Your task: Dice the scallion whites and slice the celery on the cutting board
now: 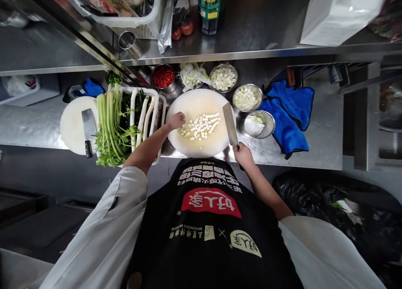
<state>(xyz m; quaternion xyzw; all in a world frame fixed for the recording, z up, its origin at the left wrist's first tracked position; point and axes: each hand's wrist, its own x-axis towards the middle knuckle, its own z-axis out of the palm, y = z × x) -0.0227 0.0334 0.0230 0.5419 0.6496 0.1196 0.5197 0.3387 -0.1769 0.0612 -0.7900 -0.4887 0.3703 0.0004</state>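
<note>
In the right hand [244, 156], the broad steel cleaver [230, 122] is clenched, its blade at 3 o'clock on the round white board [182, 101]. Whether anything is held in the left hand [177, 120], curled at 9 o'clock, cannot be told. Between, small white vegetable cubes [204, 126] are best cut evenly.

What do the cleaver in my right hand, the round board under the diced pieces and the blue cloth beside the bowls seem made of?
Cleaver: likely steel, greyish with a dull sheen. Round board: probably smooth plastic, off-white, no wood grain showing. Blue cloth: soft fabric, maybe microfibre, given its folds and plush look.
</note>
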